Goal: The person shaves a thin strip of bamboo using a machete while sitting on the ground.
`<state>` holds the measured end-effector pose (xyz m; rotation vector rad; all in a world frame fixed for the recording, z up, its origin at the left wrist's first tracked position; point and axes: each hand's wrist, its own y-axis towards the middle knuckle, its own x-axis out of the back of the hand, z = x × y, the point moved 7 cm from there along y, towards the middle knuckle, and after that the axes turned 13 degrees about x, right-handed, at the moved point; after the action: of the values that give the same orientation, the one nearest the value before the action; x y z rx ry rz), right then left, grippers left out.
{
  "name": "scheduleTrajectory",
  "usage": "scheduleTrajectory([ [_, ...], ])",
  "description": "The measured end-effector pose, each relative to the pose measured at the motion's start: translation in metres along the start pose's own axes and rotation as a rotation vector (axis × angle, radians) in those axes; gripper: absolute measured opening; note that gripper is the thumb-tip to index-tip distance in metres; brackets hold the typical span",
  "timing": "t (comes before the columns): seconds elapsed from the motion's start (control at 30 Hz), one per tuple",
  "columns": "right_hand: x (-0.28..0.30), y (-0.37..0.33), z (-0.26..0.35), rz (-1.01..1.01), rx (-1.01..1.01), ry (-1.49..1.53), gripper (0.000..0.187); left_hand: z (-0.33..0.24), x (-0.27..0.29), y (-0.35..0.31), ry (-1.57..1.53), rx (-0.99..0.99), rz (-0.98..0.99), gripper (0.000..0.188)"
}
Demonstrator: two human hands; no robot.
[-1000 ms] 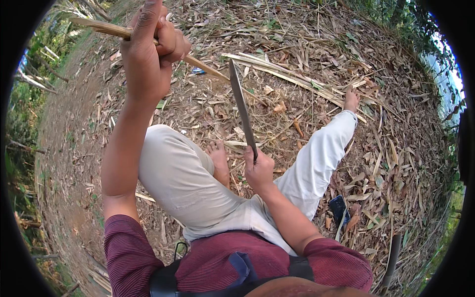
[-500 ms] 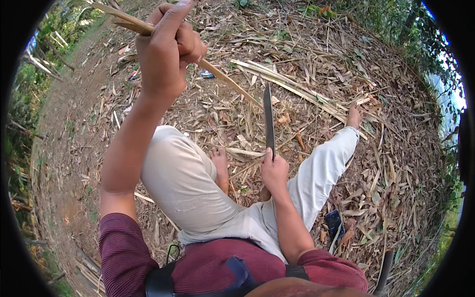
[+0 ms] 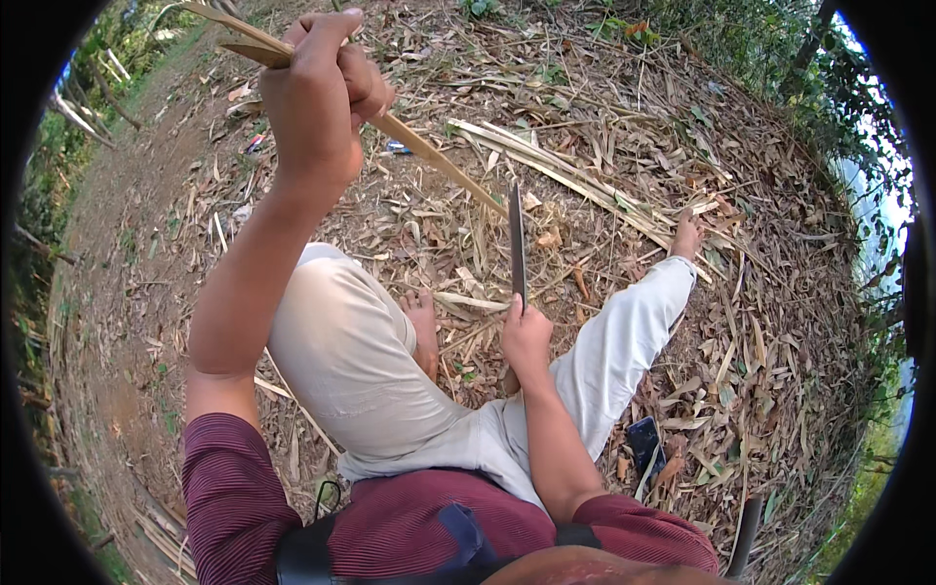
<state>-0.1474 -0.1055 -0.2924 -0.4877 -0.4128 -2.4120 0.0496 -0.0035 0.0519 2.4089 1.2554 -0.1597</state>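
My left hand is raised high at the upper left, its fingers wrapped round a long pale bamboo strip. Beyond the fist, the strip divides into two pointed ends. Its other end slants down to the right, close to the blade's tip. Between my knees, my right hand grips a long dark-bladed knife, blade pointing away from me. The handle is mostly hidden in the fist. I cannot tell whether strip and blade touch.
Several split bamboo strips lie beyond the knife, reaching my right foot. Dry leaves and shavings cover the ground. A dark phone lies right of my right leg, near a dark curved rod. Bushes stand at the far right.
Both hands keep their holds. The whole view has shifted slightly, so things appear a little further left. The knife's tip shows slightly lower than before.
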Motion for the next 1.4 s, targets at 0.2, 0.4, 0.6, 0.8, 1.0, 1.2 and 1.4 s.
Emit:
scheduleTrajectory([
  [0.2,0.047,-0.007,0.11,-0.133,0.417,0.213,0.043,0.0,0.01,-0.004,0.027,-0.015,-0.107,0.034],
  [0.4,0.032,-0.015,0.145,-0.286,0.736,0.139,0.033,-0.001,0.004,-0.011,-0.02,-0.009,-0.128,0.031],
  [0.6,-0.031,0.006,-0.015,0.043,-0.024,-0.04,0.04,-0.001,0.026,0.003,-0.013,-0.011,-0.187,0.038],
  [0.8,0.006,0.001,0.111,0.024,0.352,0.213,0.035,0.003,0.019,-0.003,0.01,-0.081,-0.158,0.043],
  [1.0,-0.022,0.004,0.061,-0.034,0.219,0.047,0.027,0.002,0.037,-0.003,-0.013,-0.033,-0.25,0.045],
  [1.2,-0.014,0.006,0.05,0.004,0.264,0.039,0.026,0.003,0.042,-0.003,-0.01,-0.066,-0.164,0.023],
  [1.4,-0.02,-0.005,0.056,-0.065,0.489,0.005,0.019,0.0,0.028,-0.007,0.03,-0.026,-0.21,0.043],
])
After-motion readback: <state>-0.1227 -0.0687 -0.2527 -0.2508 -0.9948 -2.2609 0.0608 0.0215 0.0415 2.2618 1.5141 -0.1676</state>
